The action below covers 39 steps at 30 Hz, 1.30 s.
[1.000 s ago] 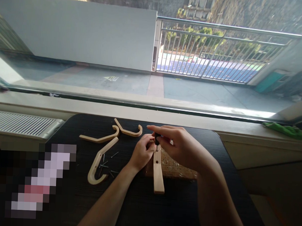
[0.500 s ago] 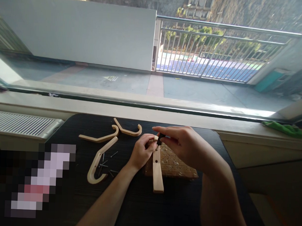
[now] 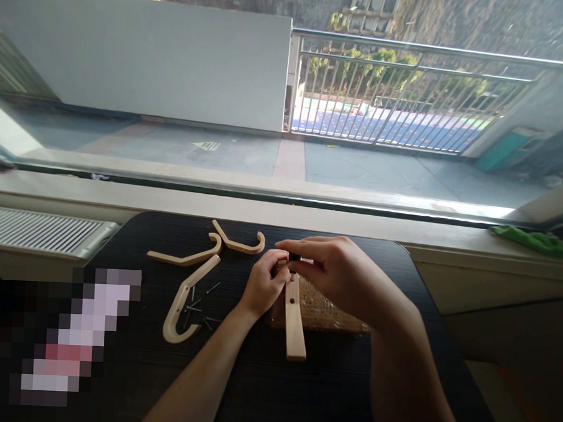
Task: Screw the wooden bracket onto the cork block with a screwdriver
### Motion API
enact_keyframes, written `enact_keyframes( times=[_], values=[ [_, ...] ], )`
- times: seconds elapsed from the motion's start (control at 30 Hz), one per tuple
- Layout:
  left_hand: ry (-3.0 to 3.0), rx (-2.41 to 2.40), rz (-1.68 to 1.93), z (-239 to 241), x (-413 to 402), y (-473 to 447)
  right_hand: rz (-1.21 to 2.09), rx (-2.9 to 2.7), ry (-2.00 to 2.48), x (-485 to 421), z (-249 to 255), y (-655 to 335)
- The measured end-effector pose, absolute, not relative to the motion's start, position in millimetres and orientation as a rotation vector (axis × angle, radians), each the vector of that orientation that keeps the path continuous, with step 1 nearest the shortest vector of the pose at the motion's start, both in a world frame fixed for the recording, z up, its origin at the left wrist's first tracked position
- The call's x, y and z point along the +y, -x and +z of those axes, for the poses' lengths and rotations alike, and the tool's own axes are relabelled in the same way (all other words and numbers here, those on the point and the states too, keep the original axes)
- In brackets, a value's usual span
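My left hand is closed around the far end of a pale wooden hook, whose straight arm points toward me with a dark hole in it. My right hand pinches a small screwdriver from above; its dark handle is mostly hidden by the fingers. Its tip is over the hook's upper hole, and whether it sits in a screw cannot be made out. Beneath the hook lies a brown, plastic-wrapped slab. To the left, several screws lie loose beside another wooden hook.
Two more wooden hooks, one at the left and one behind it, rest on the black table. A window sill runs along its far edge. A radiator stands left, a green cloth right.
My right hand has shifted slightly left and turned, bringing the screwdriver more upright over the hook. My left hand and the hook stay almost in place.
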<state>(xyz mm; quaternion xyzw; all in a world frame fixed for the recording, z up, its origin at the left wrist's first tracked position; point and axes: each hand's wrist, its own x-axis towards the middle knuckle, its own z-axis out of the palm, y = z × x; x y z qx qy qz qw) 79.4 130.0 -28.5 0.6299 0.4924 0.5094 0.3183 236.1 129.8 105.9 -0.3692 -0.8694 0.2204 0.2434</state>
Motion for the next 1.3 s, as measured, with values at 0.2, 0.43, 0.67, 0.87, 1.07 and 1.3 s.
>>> enact_keyframes(
  times=[0.2, 0.43, 0.67, 0.87, 1.07, 1.3],
  values=[
    [-1.655, 1.316, 1.316, -28.5, 129.8, -79.6, 0.515, -2.381, 1.059, 131.4, 108.7, -235.3],
    [-1.662, 1.312, 1.303, -27.8, 130.1, -79.0, 0.605, -2.324, 0.961, 132.9, 103.8, -232.3],
    [-1.664, 1.328, 1.294, -27.4, 130.5, -79.1, 0.606, -2.264, 0.896, 136.8, 101.1, -230.0],
    [-1.656, 1.308, 1.29, -26.7, 130.0, -79.2, 0.65, -2.275, 0.88, 134.2, 102.7, -232.2],
    [-1.664, 1.314, 1.302, -25.6, 129.9, -79.9, 0.694, -2.319, 0.918, 132.5, 104.0, -237.8],
    [-1.671, 1.321, 1.291, -25.9, 130.3, -79.7, 0.664, -2.292, 0.995, 135.5, 102.9, -241.4]
  ],
)
